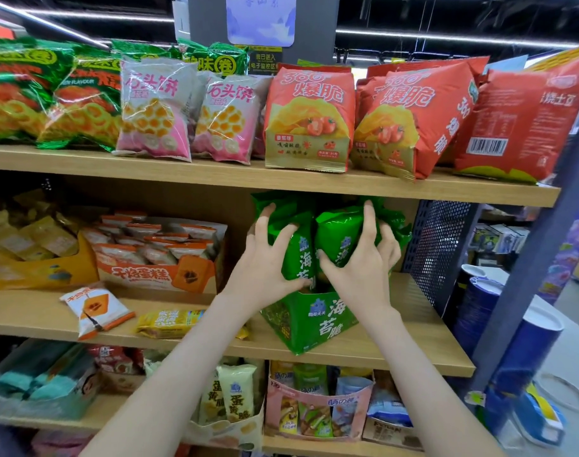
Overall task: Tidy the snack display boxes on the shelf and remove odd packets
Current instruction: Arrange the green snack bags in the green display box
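Observation:
A green seaweed-snack display box [309,319] stands at the front edge of the middle shelf [413,328], turned corner-forward. Green seaweed packets [299,255] stand upright in it. My left hand [265,262] grips the left packets with fingers spread over their tops. My right hand [364,258] clasps the right packets [339,235] from the front and side. An orange-and-white cake packet [95,308] and a yellow packet [172,322] lie loose on the shelf to the left. Behind them stands an orange cake display box [162,275].
A yellow display box [34,268] sits at the far left of the middle shelf. The top shelf holds green, pink and red snack bags [309,117]. Display boxes fill the lower shelf [314,407]. A perforated metal side panel [439,245] closes the shelf's right end; blue cup stacks [479,305] stand beyond.

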`<state>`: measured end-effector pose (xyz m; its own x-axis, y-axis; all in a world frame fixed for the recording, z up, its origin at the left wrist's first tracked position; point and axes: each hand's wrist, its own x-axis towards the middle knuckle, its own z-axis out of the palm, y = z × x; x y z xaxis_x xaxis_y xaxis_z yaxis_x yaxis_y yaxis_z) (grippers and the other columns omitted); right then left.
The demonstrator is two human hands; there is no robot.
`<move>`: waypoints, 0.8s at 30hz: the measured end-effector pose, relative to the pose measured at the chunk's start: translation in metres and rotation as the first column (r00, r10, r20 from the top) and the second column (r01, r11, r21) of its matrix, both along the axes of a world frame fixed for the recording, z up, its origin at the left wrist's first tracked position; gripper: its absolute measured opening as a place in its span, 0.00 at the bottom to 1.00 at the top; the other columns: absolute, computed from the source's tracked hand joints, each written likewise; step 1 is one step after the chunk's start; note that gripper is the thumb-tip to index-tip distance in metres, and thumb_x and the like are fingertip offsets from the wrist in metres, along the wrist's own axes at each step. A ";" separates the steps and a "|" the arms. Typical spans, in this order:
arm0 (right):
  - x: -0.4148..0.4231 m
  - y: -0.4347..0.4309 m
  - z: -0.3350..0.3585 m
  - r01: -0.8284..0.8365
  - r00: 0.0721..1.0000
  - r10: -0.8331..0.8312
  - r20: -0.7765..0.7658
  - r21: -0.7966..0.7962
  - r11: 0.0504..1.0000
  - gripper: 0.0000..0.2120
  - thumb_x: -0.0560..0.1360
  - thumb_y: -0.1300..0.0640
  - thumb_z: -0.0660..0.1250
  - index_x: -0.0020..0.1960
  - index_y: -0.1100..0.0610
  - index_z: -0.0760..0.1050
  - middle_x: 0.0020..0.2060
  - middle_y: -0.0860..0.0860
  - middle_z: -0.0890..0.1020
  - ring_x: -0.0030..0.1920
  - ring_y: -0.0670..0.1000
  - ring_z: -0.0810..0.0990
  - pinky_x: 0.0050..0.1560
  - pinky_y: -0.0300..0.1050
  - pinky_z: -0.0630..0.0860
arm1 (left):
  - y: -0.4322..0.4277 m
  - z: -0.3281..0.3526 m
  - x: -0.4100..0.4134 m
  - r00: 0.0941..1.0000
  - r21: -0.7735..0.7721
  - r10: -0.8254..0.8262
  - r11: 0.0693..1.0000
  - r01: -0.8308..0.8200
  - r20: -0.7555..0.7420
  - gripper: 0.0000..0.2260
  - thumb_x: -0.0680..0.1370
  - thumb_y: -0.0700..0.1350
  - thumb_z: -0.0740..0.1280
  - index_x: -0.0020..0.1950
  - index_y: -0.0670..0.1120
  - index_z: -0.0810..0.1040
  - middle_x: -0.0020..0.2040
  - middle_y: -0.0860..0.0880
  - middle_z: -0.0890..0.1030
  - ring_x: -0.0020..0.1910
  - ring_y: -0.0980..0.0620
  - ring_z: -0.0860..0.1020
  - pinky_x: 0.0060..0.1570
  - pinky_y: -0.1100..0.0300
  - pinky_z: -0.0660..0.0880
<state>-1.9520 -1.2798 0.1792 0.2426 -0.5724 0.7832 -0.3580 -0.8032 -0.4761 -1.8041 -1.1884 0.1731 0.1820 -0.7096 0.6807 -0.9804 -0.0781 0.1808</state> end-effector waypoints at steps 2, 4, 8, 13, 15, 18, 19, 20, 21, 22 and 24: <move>-0.001 -0.003 0.001 0.042 0.999 -0.040 0.033 -0.082 0.996 0.49 0.68 0.49 0.77 0.76 0.47 0.46 0.62 0.67 0.67 0.64 0.50 0.56 0.67 0.57 0.55 | -0.001 0.008 0.006 1.000 0.064 -0.008 0.998 0.009 -0.011 0.42 0.67 0.59 0.76 0.75 0.49 0.60 0.74 0.48 0.46 0.72 0.31 0.59 0.68 0.42 0.66; -0.001 -0.007 0.001 0.084 0.995 -0.073 0.074 -0.161 0.983 0.49 0.66 0.50 0.78 0.75 0.51 0.48 0.57 0.64 0.72 0.61 0.53 0.62 0.64 0.51 0.55 | -0.002 0.013 0.012 0.999 0.106 -0.024 0.994 0.027 -0.031 0.43 0.68 0.58 0.77 0.76 0.51 0.59 0.76 0.46 0.45 0.73 0.31 0.58 0.69 0.46 0.65; -0.001 -0.011 0.000 0.134 0.988 -0.111 0.111 -0.236 0.962 0.47 0.67 0.49 0.76 0.75 0.57 0.50 0.50 0.60 0.75 0.55 0.52 0.66 0.59 0.43 0.53 | -0.007 0.009 0.010 0.997 0.110 -0.071 0.991 0.075 -0.040 0.42 0.68 0.58 0.77 0.76 0.51 0.58 0.75 0.52 0.43 0.74 0.33 0.59 0.70 0.47 0.64; -0.004 -0.012 -0.008 0.071 0.990 -0.037 0.134 -0.259 0.963 0.44 0.71 0.43 0.68 0.77 0.53 0.46 0.50 0.59 0.75 0.56 0.53 0.69 0.61 0.55 0.71 | -0.003 -0.005 0.008 0.988 0.016 -0.110 0.994 0.112 -0.105 0.40 0.68 0.59 0.76 0.74 0.53 0.59 0.74 0.52 0.49 0.72 0.37 0.63 0.67 0.48 0.68; -0.006 -0.013 -0.008 0.036 0.990 0.005 0.143 -0.285 0.958 0.44 0.71 0.45 0.70 0.77 0.53 0.47 0.51 0.57 0.73 0.55 0.56 0.73 0.52 0.57 0.78 | -0.002 -0.010 0.003 0.978 -0.021 -0.132 0.991 0.130 -0.161 0.39 0.68 0.61 0.73 0.73 0.56 0.57 0.72 0.54 0.51 0.70 0.39 0.65 0.64 0.48 0.72; -0.007 -0.013 -0.006 0.054 0.988 -0.006 0.157 -0.303 0.951 0.43 0.71 0.46 0.71 0.77 0.54 0.50 0.51 0.56 0.73 0.53 0.56 0.74 0.50 0.57 0.79 | -0.003 -0.011 -0.001 0.981 0.002 -0.081 0.997 0.082 -0.174 0.39 0.66 0.65 0.72 0.70 0.59 0.55 0.71 0.54 0.52 0.66 0.41 0.69 0.58 0.47 0.76; -0.007 -0.012 -0.006 0.062 0.987 -0.016 0.158 -0.289 0.955 0.43 0.71 0.45 0.70 0.77 0.54 0.50 0.50 0.56 0.74 0.53 0.55 0.73 0.51 0.57 0.78 | -0.004 -0.010 0.000 0.987 0.020 -0.053 0.998 0.057 -0.149 0.40 0.67 0.65 0.73 0.71 0.57 0.55 0.71 0.53 0.53 0.65 0.40 0.71 0.56 0.48 0.77; -0.006 -0.011 -0.006 0.063 0.988 -0.023 0.152 -0.266 0.962 0.44 0.71 0.44 0.70 0.77 0.52 0.49 0.50 0.57 0.74 0.54 0.54 0.71 0.52 0.57 0.78 | -0.005 -0.008 0.002 0.992 0.032 -0.024 0.999 0.028 -0.122 0.40 0.67 0.64 0.73 0.72 0.55 0.57 0.71 0.51 0.54 0.64 0.40 0.71 0.55 0.48 0.77; -0.006 -0.010 -0.006 0.054 0.990 -0.021 0.137 -0.237 0.970 0.45 0.71 0.42 0.69 0.77 0.51 0.47 0.50 0.57 0.75 0.55 0.53 0.70 0.55 0.56 0.77 | -0.006 -0.006 0.003 0.995 0.037 0.002 0.999 0.001 -0.104 0.40 0.68 0.63 0.74 0.73 0.53 0.59 0.71 0.49 0.54 0.63 0.40 0.72 0.55 0.49 0.77; -0.007 -0.010 -0.007 0.040 0.993 -0.017 0.115 -0.200 0.979 0.46 0.70 0.41 0.69 0.77 0.48 0.45 0.51 0.57 0.75 0.57 0.52 0.68 0.59 0.55 0.74 | -0.006 -0.005 0.003 0.995 0.037 0.019 0.999 -0.015 -0.102 0.39 0.69 0.62 0.74 0.73 0.52 0.60 0.71 0.47 0.55 0.64 0.39 0.71 0.56 0.50 0.76; -0.006 -0.006 -0.009 0.025 0.997 -0.017 0.078 -0.105 0.994 0.49 0.69 0.39 0.70 0.77 0.45 0.40 0.55 0.57 0.75 0.61 0.51 0.64 0.68 0.48 0.59 | -0.007 -0.006 0.003 0.993 0.026 0.015 1.000 -0.012 -0.117 0.39 0.69 0.60 0.74 0.74 0.51 0.61 0.71 0.46 0.55 0.65 0.38 0.70 0.59 0.50 0.74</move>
